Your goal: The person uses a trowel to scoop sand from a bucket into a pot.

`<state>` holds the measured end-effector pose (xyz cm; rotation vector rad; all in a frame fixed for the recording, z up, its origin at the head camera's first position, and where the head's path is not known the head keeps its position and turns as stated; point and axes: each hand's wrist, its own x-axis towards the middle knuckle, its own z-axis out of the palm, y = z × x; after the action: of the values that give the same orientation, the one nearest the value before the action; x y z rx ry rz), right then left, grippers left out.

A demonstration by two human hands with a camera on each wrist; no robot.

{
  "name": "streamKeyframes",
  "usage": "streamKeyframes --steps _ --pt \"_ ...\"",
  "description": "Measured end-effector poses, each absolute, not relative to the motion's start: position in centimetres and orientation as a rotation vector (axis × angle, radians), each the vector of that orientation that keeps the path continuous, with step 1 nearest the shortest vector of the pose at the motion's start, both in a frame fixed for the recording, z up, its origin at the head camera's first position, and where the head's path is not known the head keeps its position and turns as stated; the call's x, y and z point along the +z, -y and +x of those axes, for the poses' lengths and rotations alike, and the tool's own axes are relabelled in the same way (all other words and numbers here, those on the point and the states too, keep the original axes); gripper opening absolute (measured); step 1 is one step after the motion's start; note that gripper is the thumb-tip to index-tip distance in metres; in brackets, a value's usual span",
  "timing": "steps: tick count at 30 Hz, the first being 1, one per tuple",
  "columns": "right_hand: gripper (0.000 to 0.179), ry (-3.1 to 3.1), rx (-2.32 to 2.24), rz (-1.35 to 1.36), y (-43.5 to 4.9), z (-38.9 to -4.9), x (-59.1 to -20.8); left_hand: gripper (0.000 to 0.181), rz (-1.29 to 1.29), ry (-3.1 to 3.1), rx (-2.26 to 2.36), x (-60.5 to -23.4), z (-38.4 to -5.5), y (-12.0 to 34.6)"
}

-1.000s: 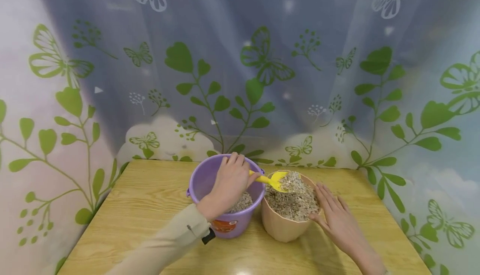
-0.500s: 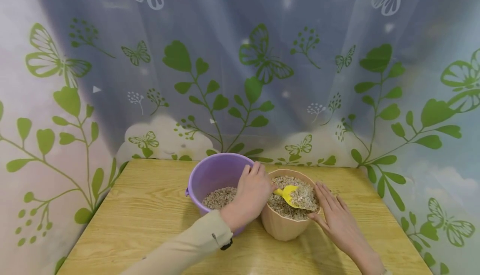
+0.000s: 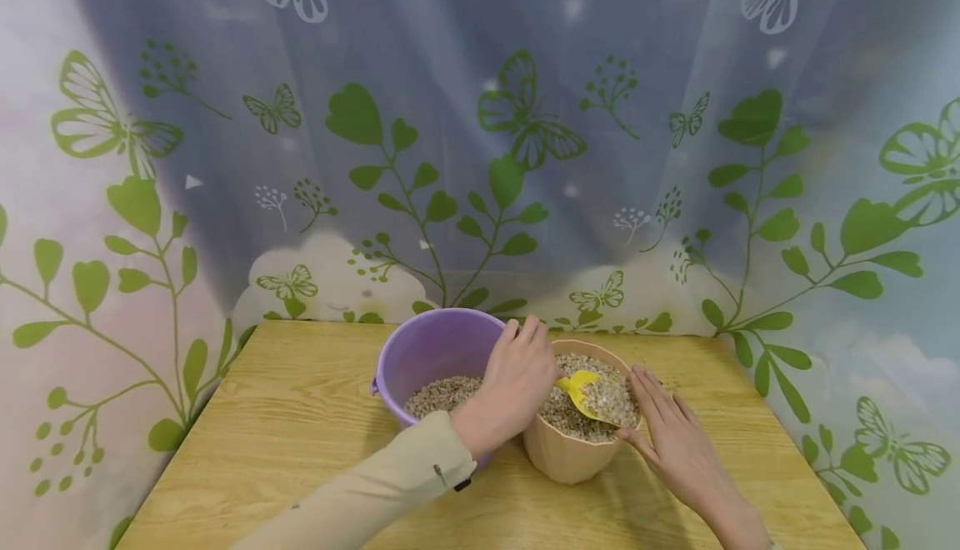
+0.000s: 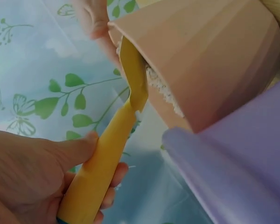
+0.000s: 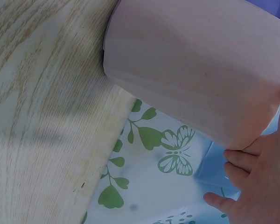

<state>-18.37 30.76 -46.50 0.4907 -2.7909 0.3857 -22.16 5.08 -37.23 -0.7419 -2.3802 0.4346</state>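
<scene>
My left hand (image 3: 517,379) grips the handle of a small yellow toy shovel (image 3: 577,390), thumb on one side and fingers curled round the other, as the left wrist view shows. Pale grains heap on the shovel's blade, which lies close over the grainy, gravel-like fill (image 3: 573,365) of a peach faceted pot (image 3: 566,454). At the pot's right rim, my right hand (image 3: 678,450) rests its extended fingers along the side. In the right wrist view, those fingertips meet the pot's wall (image 5: 191,70). My left forearm crosses over the purple bucket (image 3: 431,346), hiding part of it.
The purple bucket stands just left of the pot, with similar grains (image 3: 442,394) in its bottom. Both stand on a wood-grain table (image 3: 300,417). A curtain (image 3: 637,200) printed with leaves and butterflies hangs behind the table and along its sides.
My left hand has moved right, from over the bucket to the pot's left rim. The loaded shovel has shifted right and lower over the fill. My right hand stays put.
</scene>
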Motion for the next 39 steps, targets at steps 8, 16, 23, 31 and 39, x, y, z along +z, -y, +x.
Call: streamKeyframes --steps 8,16,23,31,39 --pt "0.079 2.78 0.399 0.488 -30.7 -18.3 -46.5 0.052 -0.783 2.331 0.526 -36.1 -22.0 -4.3" --pt "0.079 2.798 0.41 0.482 -30.7 -18.2 -46.4 0.049 -0.854 2.307 0.539 -35.2 -22.4 -3.0" --pt "0.078 2.776 0.395 0.484 -30.6 -18.2 -46.5 0.04 -0.881 2.343 0.586 -34.0 -22.5 -1.9" --pt "0.078 2.776 0.389 0.483 -30.6 -18.3 -46.5 0.03 -0.895 2.311 0.728 -32.5 -22.6 -1.9" --pt "0.078 2.789 0.409 0.48 -30.6 -18.4 -46.5 0.033 -0.821 2.284 0.846 -31.6 -22.4 -2.2"
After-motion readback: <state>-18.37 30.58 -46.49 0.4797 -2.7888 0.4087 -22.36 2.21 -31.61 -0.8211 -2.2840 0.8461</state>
